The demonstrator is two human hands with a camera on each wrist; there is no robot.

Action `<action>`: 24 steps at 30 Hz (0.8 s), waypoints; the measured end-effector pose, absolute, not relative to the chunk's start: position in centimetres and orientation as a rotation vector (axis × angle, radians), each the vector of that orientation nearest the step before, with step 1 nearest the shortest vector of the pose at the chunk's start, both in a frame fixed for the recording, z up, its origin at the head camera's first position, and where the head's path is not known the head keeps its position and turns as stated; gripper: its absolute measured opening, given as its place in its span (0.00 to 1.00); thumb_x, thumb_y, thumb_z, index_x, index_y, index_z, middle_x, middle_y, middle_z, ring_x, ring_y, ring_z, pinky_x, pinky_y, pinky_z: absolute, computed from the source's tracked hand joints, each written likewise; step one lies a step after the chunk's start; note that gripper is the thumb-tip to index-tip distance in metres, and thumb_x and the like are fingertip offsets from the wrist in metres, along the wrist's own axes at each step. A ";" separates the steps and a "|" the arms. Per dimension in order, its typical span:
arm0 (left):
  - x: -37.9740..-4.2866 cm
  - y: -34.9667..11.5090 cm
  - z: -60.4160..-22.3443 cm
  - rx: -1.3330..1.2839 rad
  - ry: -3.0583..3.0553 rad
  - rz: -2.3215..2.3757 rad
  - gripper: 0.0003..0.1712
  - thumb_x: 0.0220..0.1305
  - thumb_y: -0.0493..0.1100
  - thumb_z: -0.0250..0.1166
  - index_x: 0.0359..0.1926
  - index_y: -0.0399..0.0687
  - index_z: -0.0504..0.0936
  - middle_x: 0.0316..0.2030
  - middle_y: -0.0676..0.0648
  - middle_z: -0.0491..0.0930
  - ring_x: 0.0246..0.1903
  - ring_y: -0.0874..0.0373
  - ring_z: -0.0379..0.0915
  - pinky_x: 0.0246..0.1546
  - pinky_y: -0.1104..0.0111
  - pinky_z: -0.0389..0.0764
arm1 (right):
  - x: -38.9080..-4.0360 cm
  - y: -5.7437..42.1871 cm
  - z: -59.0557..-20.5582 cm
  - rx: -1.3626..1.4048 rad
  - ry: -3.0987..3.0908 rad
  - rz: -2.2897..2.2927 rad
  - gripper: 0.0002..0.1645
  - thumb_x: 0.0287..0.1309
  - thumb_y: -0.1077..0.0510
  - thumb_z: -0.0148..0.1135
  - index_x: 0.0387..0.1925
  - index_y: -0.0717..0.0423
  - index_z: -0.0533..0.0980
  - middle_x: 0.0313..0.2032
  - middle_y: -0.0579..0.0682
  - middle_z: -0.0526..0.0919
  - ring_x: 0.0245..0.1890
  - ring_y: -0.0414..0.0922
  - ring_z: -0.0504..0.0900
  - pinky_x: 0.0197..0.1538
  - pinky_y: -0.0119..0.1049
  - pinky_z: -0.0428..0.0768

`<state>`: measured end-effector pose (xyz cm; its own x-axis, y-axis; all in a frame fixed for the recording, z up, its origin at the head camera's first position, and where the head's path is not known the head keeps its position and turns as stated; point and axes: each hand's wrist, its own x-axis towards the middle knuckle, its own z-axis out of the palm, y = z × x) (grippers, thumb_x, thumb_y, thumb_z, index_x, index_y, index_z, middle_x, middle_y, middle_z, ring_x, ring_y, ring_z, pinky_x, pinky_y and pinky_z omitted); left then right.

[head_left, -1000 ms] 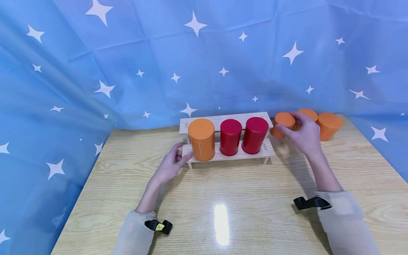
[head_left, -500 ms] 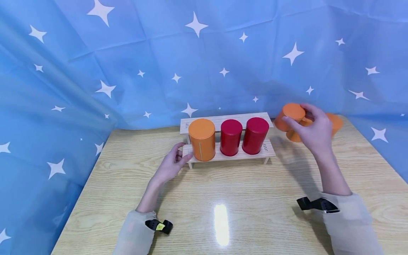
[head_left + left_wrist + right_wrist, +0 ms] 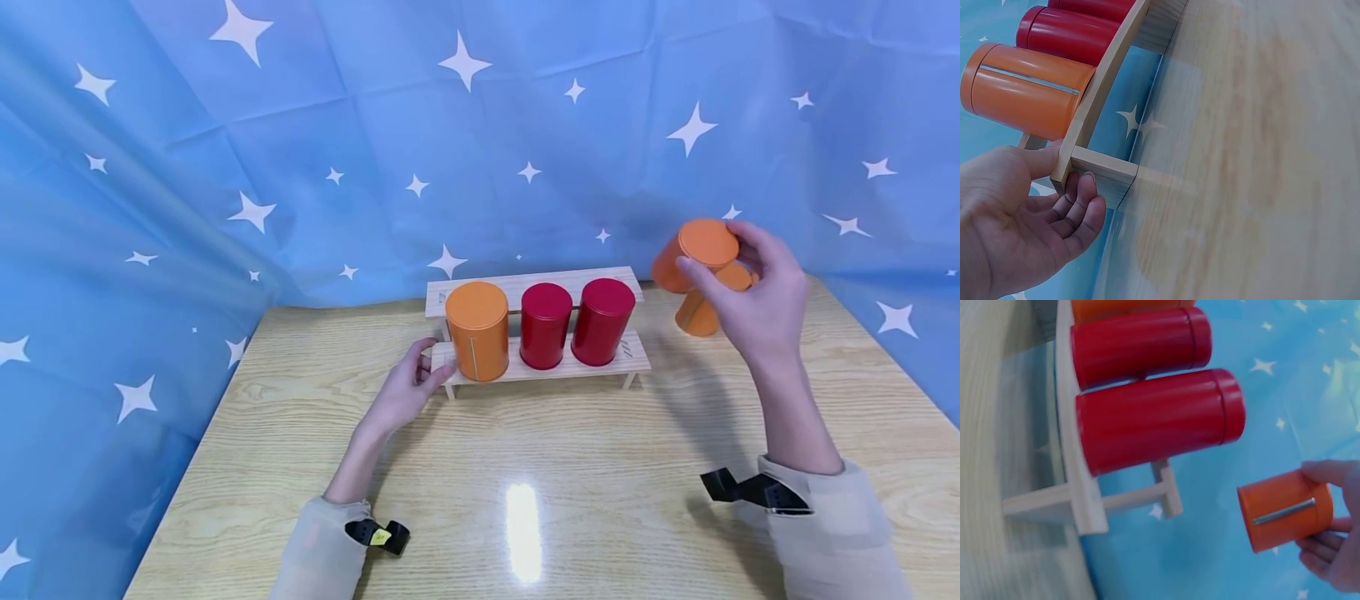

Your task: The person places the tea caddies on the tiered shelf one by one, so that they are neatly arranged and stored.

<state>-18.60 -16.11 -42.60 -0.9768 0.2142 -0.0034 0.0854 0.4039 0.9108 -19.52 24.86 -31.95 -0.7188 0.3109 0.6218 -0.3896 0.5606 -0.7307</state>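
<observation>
My right hand (image 3: 768,296) grips an orange canister (image 3: 705,243) near its lidded end, thumb on one side and fingers on the other. It is raised and tilted; the right wrist view shows a silver strip (image 3: 1285,511) along its side. My left hand (image 3: 401,387) holds the left end of a two-step wooden rack (image 3: 540,371), thumb above the lower board and fingers curled below, as the left wrist view shows. On that lower step stand a large orange canister (image 3: 477,329) and two red canisters, one in the middle (image 3: 543,327) and one at right (image 3: 602,323).
Another orange canister (image 3: 697,315) stands on the wooden table (image 3: 585,467) right of the rack, partly covered by the held one and my hand. A blue cloth with white stars (image 3: 337,125) hangs behind and at the left. The rack's upper step (image 3: 525,286) lies behind the canisters.
My right hand has lifted the orange canister off the table, moving up and right and tilting it. My left hand has stayed on the rack's end.
</observation>
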 end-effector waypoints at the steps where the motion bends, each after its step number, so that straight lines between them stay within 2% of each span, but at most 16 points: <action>1: -18.6 -16.1 -42.6 0.274 2.529 1.631 0.38 0.72 0.47 0.64 0.74 0.36 0.60 0.35 0.46 0.69 0.32 0.55 0.67 0.32 0.68 0.71 | -19.5 24.7 -31.7 0.070 -2.035 1.202 0.35 0.47 0.61 0.81 0.59 0.57 0.80 0.53 0.51 0.82 0.47 0.31 0.79 0.55 0.26 0.74; 8: -18.7 -16.1 -42.7 0.271 2.515 1.643 0.39 0.72 0.47 0.65 0.74 0.36 0.59 0.35 0.46 0.69 0.33 0.56 0.67 0.32 0.68 0.71 | -19.5 22.7 -30.3 0.115 -2.021 1.231 0.34 0.48 0.61 0.80 0.60 0.57 0.80 0.53 0.47 0.82 0.49 0.33 0.79 0.58 0.28 0.74; 17: -18.8 -16.2 -42.7 0.279 2.507 1.652 0.39 0.71 0.48 0.66 0.74 0.36 0.60 0.36 0.45 0.69 0.33 0.56 0.67 0.32 0.69 0.71 | -20.3 19.0 -28.8 0.252 -2.054 1.286 0.34 0.49 0.64 0.79 0.60 0.58 0.79 0.54 0.53 0.82 0.50 0.35 0.79 0.59 0.29 0.74; 24: -18.8 -16.2 -42.9 0.262 2.496 1.653 0.40 0.71 0.49 0.66 0.74 0.38 0.59 0.36 0.45 0.68 0.33 0.56 0.66 0.33 0.68 0.71 | -21.0 16.0 -28.2 0.342 -2.141 1.375 0.35 0.53 0.59 0.78 0.62 0.57 0.77 0.57 0.52 0.81 0.53 0.43 0.81 0.61 0.32 0.74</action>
<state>-18.76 -16.23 -42.85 -0.9756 0.2189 -0.0169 0.0698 0.3824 0.9214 -20.98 15.96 -28.20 -0.8070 0.0869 0.5841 -0.4952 0.4394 -0.7495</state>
